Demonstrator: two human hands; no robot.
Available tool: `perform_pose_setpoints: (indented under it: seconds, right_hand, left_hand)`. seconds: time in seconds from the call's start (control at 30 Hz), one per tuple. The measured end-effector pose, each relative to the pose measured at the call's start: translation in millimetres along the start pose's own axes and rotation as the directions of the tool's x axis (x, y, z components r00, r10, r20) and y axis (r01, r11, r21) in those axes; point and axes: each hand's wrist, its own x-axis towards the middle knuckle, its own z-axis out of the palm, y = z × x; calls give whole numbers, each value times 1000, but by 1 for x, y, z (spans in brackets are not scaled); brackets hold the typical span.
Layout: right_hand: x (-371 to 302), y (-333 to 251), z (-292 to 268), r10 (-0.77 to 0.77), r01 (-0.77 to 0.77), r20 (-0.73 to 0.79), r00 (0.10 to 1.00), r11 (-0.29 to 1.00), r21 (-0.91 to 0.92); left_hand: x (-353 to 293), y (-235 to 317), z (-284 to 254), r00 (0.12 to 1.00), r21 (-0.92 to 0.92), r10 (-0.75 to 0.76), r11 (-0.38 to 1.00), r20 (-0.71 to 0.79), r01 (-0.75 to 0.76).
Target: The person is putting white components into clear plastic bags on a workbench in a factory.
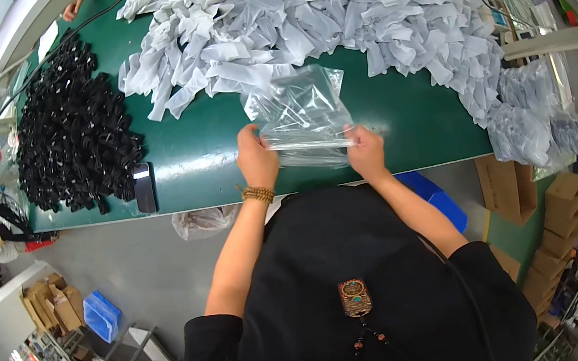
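A clear plastic bag (304,113) is stretched between my two hands just above the green tabletop, near its front edge. My left hand (256,160) is closed on the bag's left side, and a beaded bracelet circles that wrist. On the opposite side my right hand (365,148) pinches the bag's edge. The plastic is crumpled and shiny, and I make out nothing inside it. Just beyond it begins a wide heap of small translucent white bags (307,17); what they contain is hard to tell.
Left on the green table (417,121) lies a pile of black coiled cables (70,129) with a phone (144,188) beside it. Filled clear bags (534,116) hang at the right end. Cardboard boxes (508,189) stand on the floor. Another person's hand (73,8) shows far left.
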Motion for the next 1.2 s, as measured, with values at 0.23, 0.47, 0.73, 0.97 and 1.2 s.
perform_pose_setpoints:
  seconds: [0.23, 0.47, 0.73, 0.97, 1.2]
  right_hand:
    - [-18, 50, 15, 135, -84, 204, 970, 967, -239]
    - [19, 72, 44, 631, -796, 513, 582, 313, 518]
    - [56, 3, 43, 20, -536, 974, 226, 838, 108]
    - [129, -89, 185, -238, 431, 484, 842, 837, -339]
    - [118, -89, 205, 22, 352, 549, 836, 746, -566]
  left_hand:
    - [-35, -40, 18, 943, -561, -327, 793, -61, 238]
    - [-36, -27, -16, 719, -775, -311, -113, 621, 621]
    - [-39, -116, -55, 900, -427, -355, 793, 255, 434]
    - [2, -154, -117, 996, -24, 65, 998, 65, -63]
    - [155, -157, -86, 938, 33, 334, 943, -92, -332]
